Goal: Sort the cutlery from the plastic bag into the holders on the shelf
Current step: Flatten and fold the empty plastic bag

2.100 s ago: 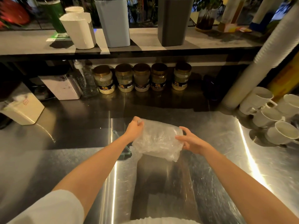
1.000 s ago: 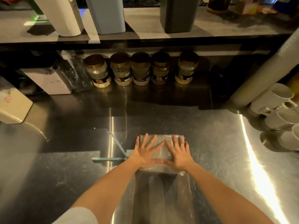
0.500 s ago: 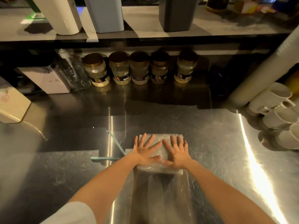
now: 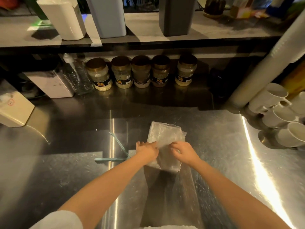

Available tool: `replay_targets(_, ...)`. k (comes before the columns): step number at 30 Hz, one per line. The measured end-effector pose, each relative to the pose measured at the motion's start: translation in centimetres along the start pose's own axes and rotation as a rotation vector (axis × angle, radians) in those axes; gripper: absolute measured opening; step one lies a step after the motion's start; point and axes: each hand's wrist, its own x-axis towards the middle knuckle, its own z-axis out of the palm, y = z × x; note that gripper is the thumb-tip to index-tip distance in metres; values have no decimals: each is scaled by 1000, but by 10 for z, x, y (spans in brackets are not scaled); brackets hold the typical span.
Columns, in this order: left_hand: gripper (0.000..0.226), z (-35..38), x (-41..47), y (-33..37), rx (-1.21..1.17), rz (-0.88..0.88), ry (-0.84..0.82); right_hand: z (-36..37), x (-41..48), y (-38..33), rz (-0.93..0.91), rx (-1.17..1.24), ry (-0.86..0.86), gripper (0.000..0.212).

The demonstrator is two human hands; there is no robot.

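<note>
Plastic bag (image 4: pixel 165 134): lies on the steel counter (image 4: pixel 222 146) in the middle of the view, long side running from 6 to 12 o'clock. Its far end is lifted a little off the metal. The film is cloudy, and what is inside cannot be made out.
Left hand (image 4: pixel 146 150): at the bag's near left edge, about 9 o'clock of it, fingers bent and drawn together, tips nipping the film.
Right hand (image 4: pixel 184 152): at 3 o'clock of the left hand, close beside it, knuckles up, fingers curled down onto the film and gripping it. The fingertips are blurred.
Holders: three stand on the shelf (image 4: pixel 214 30) at 12 o'clock, well apart from the bag: white holder (image 4: pixel 64 19) toward 11, pale blue holder (image 4: pixel 107 15) next to it, dark grey holder (image 4: pixel 175 15) toward 1.
Jars (image 4: pixel 141 71): a row of five under the shelf at 12 o'clock.
Mugs (image 4: pixel 277 109): white, on their sides, at 3 o'clock.
</note>
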Motion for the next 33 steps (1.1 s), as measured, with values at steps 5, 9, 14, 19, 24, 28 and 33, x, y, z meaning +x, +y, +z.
replay_targets(5, 58, -4, 0, -42, -2, 378, 123, -4, -19, 15, 19, -221, -355, 102)
replay_targets(9, 66, 12, 4, -64, 149, 514, 90, 1, -26, 30, -66, -271, -488, 127)
replay_targets(14, 37, 17, 9, -57, -9, 538, 225, 4, -25, 35, -76, -235, -400, 108)
replay_targets(19, 28, 20, 12, -58, -475, 330, 187, 3, -23, 34, 171, 217, -242, 34)
replay_targets(24, 31, 17, 2, -49, -968, 123, 39, -8, -15, 14, 437, 698, 130, 42)
replay_targets(28, 39, 22, 3, -44, -1123, 75, -62, -2, -6, 8, 551, 685, 141, 39)
replay_targets(33, 46, 19, 14, -33, -830, -113, 53, 4, -1, -3, 649, 615, 222, 42)
